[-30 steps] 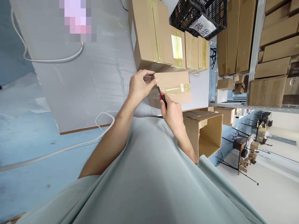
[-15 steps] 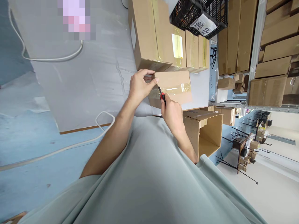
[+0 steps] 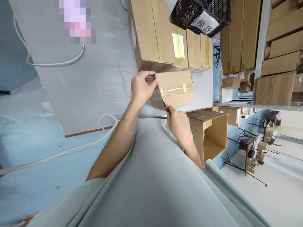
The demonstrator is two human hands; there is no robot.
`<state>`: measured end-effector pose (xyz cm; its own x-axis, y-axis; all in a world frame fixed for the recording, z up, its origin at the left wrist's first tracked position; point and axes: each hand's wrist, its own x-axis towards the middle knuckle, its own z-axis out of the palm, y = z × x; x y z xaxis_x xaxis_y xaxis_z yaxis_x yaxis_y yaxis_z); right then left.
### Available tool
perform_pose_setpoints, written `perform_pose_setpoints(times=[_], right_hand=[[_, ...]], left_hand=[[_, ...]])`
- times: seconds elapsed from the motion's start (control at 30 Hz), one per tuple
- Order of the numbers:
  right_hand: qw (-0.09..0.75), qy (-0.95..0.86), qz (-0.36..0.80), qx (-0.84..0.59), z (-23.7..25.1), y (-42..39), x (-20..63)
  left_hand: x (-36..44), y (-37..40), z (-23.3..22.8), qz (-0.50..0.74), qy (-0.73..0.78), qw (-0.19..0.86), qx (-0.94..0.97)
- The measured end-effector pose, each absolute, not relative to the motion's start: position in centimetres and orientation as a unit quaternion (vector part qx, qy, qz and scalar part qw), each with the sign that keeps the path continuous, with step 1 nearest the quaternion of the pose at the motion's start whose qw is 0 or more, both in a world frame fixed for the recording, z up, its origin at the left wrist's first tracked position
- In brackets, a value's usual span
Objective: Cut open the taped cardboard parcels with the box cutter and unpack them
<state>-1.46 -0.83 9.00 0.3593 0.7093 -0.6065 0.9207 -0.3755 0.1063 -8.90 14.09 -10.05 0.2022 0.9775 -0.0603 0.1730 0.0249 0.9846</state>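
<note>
A small taped cardboard box (image 3: 176, 88) lies on the grey table (image 3: 94, 78) in front of me. My left hand (image 3: 141, 88) grips the box's near left corner and holds it steady. My right hand (image 3: 178, 121) is closed on a red-handled box cutter (image 3: 165, 107), whose blade rests against the taped near edge of the box, low on that edge.
A large sealed carton (image 3: 151, 34) and smaller taped boxes (image 3: 193, 50) stand behind the small box. A black crate (image 3: 201, 15) with a paper label sits above them. An open empty carton (image 3: 209, 134) stands at my right. White cables (image 3: 78, 145) cross the table. Shelves (image 3: 272, 53) hold boxes.
My right hand has drawn the cutter down along the box's near edge toward me. The left hand keeps its hold on the corner.
</note>
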Motion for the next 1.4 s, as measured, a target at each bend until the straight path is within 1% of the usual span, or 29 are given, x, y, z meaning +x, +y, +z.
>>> perform_pose_setpoints(times=[0.1, 0.2, 0.33, 0.77, 0.93, 1.1, 1.27, 1.4], right_hand=[[0.183, 0.526, -0.234, 0.797, 9.3, 0.1, -1.2], [0.146, 0.539, -0.223, 0.799, 8.6, 1.4, -0.9], [0.132, 0.544, -0.218, 0.799, 6.9, 2.3, -0.4], [0.151, 0.524, -0.204, 0.813, 6.5, 2.7, -2.1], [0.178, 0.523, -0.190, 0.812, 6.6, 1.9, -2.2], [0.174, 0.529, -0.198, 0.806, 6.3, 1.4, -1.9], [0.188, 0.528, -0.200, 0.804, 6.2, -0.1, -1.5], [0.174, 0.549, -0.203, 0.792, 5.8, 0.6, -1.1]], left_hand=[[-9.1, 14.1, -10.1, 0.393, 0.493, 0.519, 0.578], [-9.2, 14.0, -10.1, 0.393, 0.493, 0.521, 0.575], [-9.2, 14.0, -10.0, 0.393, 0.496, 0.517, 0.577], [-9.3, 13.8, -10.0, 0.377, 0.504, 0.507, 0.589], [-9.0, 13.3, -9.9, 0.379, 0.511, 0.494, 0.592], [-9.0, 13.3, -9.9, 0.380, 0.522, 0.463, 0.607], [-9.0, 12.9, -9.9, 0.375, 0.513, 0.469, 0.614], [-8.8, 12.7, -9.9, 0.378, 0.515, 0.464, 0.614]])
